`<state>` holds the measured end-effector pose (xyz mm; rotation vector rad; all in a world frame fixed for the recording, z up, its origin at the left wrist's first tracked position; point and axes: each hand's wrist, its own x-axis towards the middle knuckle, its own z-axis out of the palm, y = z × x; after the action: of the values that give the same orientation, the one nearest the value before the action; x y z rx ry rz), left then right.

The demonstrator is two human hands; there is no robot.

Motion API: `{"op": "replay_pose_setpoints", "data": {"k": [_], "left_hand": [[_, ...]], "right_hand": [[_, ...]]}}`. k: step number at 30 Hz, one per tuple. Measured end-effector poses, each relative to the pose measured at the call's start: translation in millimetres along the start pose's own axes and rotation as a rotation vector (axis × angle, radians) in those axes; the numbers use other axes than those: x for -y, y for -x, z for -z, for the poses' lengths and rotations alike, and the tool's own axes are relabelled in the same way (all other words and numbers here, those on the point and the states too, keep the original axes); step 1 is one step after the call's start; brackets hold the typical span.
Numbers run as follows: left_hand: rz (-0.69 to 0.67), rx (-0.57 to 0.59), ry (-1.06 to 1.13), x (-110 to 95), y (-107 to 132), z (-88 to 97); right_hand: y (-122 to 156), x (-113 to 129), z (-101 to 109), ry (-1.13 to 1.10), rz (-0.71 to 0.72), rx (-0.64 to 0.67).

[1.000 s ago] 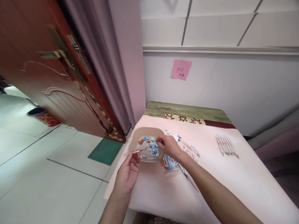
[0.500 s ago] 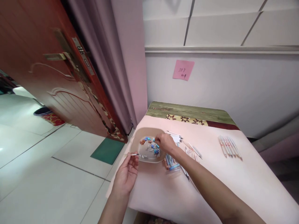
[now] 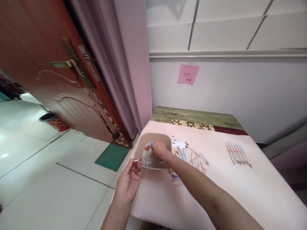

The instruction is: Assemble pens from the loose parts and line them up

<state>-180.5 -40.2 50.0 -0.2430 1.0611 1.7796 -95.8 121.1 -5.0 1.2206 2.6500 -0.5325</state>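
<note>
My left hand (image 3: 129, 179) is closed in a pinch on a thin white pen refill (image 3: 136, 160), held level just left of a beige tray (image 3: 144, 142). The tray holds several small blue, brown and white pen parts (image 3: 146, 147). My right hand (image 3: 159, 149) reaches into the tray with its fingers curled down among those parts; what they grip is hidden. To the right of the tray lies a loose pile of pen barrels and refills (image 3: 189, 155) on the pink table cover (image 3: 223, 185).
A row of assembled pens (image 3: 237, 154) lies at the table's right. A green and patterned strip (image 3: 194, 116) runs along the far edge by the wall with a pink sticky note (image 3: 188, 74). A red door (image 3: 48, 73) and curtain stand left, above a tiled floor.
My right hand has moved left, deeper into the tray, and now covers most of the coloured parts. My left hand with the refill has stayed beside the tray.
</note>
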Motion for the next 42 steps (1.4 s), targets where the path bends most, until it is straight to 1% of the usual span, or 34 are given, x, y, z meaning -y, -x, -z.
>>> {"op": "replay_pose_setpoints", "data": {"k": [6,10,13,16,18,21,24,27,29,32,35,38,42], "left_hand": [[0.016,0.004,-0.006,3,-2,0.6],[0.012,-0.004,0.000,4,-4,-0.8],[-0.026,0.027,-0.014,6,-2,-3.3],[-0.071,0.082,-0.037,13,1,-7.5],[-0.060,0.104,-0.055,20,2,-10.6],[-0.009,0.115,-0.063,30,1,-14.2],[-0.011,0.147,-0.072,36,1,-15.3],[-0.090,0.190,-0.105,37,3,-15.2],[-0.140,0.208,-0.132,37,6,-15.5],[-0.164,0.235,-0.166,40,11,-17.4],[-0.158,0.256,-0.191,48,15,-19.9],[-0.149,0.257,-0.201,54,17,-21.4],[-0.146,0.254,-0.205,57,19,-20.8]], "right_hand": [[3,-5,-1,-0.056,-0.004,-0.024],[15,-12,11,-0.172,0.009,-0.126],[34,-17,19,-0.312,0.050,-0.226],[60,-22,18,-0.464,0.090,-0.289],[75,-26,13,-0.616,0.100,-0.354],[86,-31,7,-0.853,0.089,-0.439],[93,-32,11,-0.951,0.079,-0.438],[108,-24,18,-1.078,0.107,-0.418],[121,-15,19,-1.089,0.143,-0.420],[137,-2,15,-1.021,0.144,-0.524],[144,2,11,-0.902,0.111,-0.620],[148,1,9,-0.842,0.084,-0.648],[151,0,6,-0.822,0.072,-0.647]]}}
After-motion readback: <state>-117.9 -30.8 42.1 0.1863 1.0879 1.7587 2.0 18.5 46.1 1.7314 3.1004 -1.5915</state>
